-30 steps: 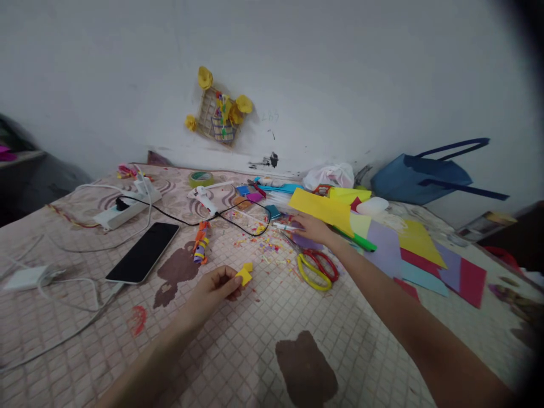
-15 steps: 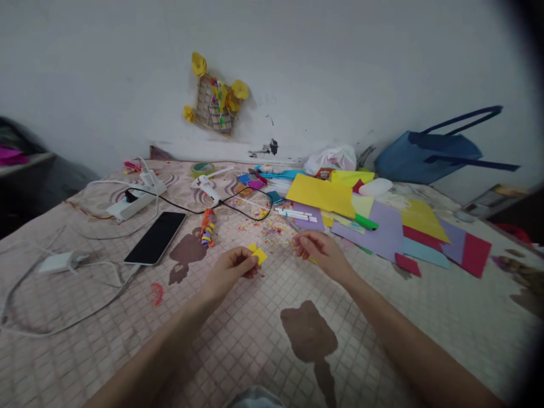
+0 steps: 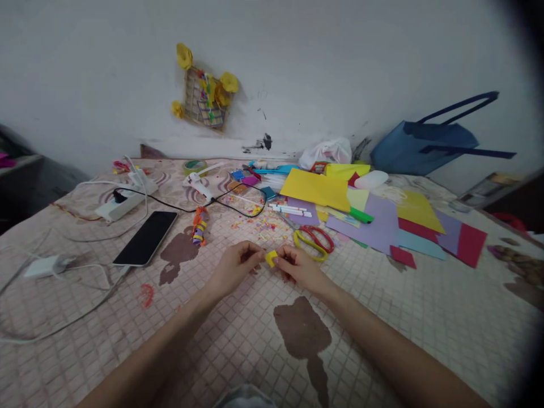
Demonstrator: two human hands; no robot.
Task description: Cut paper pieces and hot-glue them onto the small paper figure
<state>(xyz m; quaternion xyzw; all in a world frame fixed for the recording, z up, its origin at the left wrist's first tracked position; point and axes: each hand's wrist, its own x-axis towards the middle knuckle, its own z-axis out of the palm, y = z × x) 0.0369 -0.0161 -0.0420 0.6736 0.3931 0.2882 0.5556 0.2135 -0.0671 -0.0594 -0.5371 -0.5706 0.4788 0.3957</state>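
Note:
A small yellow paper piece [image 3: 271,259] is between my two hands, above the checked cloth. The fingers of my left hand [image 3: 238,265] are pinched at its left edge. From the other side, my right hand [image 3: 302,267] grips it between thumb and fingers. The fingertips partly cover the paper, so any fold or second layer is hard to make out. Just beyond my right hand lie scissors [image 3: 314,243] with red and yellow handles, their blades pointing away toward scattered paper bits [image 3: 266,225].
Coloured sheets [image 3: 376,224] spread on the right, near a blue bag [image 3: 425,147]. To the left are a phone [image 3: 147,238], a power strip [image 3: 127,198] with cables, a glue gun [image 3: 199,185] and a small purple-and-orange paper figure [image 3: 199,226]. White sticks [image 3: 291,209] lie ahead.
My right hand has come left from over the scissors, uncovering them, and now meets my left hand at the yellow paper. The view has shifted slightly.

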